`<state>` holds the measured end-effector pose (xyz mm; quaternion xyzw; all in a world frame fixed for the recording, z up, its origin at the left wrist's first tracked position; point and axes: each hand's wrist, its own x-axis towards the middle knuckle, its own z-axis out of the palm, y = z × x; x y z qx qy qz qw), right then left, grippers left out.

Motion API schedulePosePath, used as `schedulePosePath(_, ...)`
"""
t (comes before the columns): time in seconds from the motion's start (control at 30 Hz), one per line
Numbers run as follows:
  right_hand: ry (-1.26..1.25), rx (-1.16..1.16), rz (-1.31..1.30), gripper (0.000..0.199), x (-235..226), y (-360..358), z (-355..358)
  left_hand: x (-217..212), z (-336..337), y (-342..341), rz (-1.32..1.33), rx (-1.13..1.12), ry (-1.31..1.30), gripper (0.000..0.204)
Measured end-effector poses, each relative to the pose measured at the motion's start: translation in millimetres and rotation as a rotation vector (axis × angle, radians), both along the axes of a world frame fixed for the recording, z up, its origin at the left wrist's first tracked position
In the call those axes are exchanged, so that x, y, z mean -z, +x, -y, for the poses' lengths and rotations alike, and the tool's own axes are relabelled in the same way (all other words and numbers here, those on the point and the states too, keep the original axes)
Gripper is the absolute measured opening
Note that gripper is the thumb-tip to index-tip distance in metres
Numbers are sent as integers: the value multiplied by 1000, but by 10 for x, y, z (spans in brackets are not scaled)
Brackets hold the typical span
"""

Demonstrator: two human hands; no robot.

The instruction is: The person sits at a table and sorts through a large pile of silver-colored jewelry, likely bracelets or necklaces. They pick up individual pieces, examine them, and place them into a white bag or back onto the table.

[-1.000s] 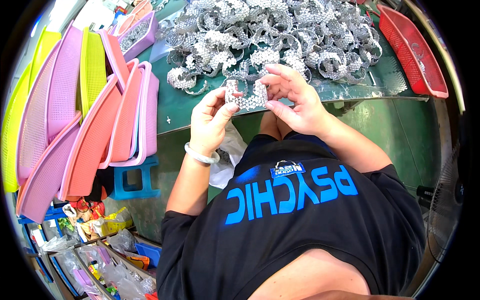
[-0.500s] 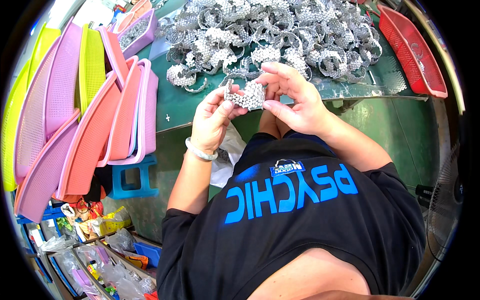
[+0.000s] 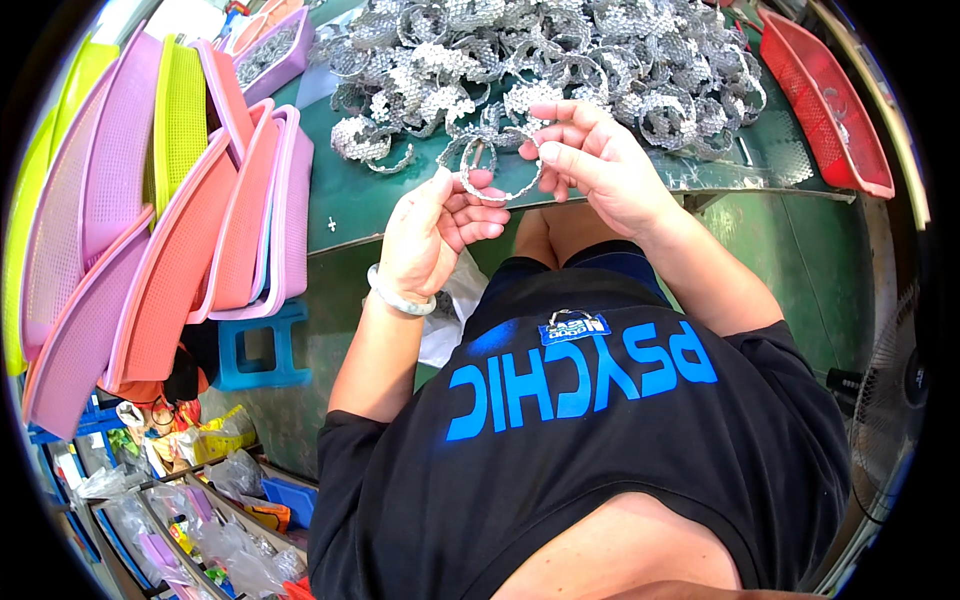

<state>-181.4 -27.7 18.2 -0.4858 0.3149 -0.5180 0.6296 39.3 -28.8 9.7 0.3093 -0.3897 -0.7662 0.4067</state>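
Pink, orange and yellow-green plastic mesh trays (image 3: 130, 230) lean stacked at the left, beside the green worktable (image 3: 350, 205). The left hand (image 3: 430, 235) pinches one end of a thin silver perforated metal ring (image 3: 497, 178) just above the table's near edge, and the right hand (image 3: 600, 165) grips its other end with thumb and fingertips. Behind them a heap of similar silvery bands (image 3: 540, 60) covers the table, with a red mesh tray (image 3: 825, 100) at the far right.
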Motion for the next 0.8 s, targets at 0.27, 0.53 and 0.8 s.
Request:
schedulePosePath(0.27,-5,-18,-6,41,-6,-14,7,-12,-13,-15,-41,-8,20,41)
schedulePosePath(0.53,-172,-46,-24,57,4,-7,-37,13,-29,15,0,-1,-35,32)
schedulePosePath(0.8,-392,-20,-129,67,73,-18,-67,16,-84,-9,-61,-48,-122,43)
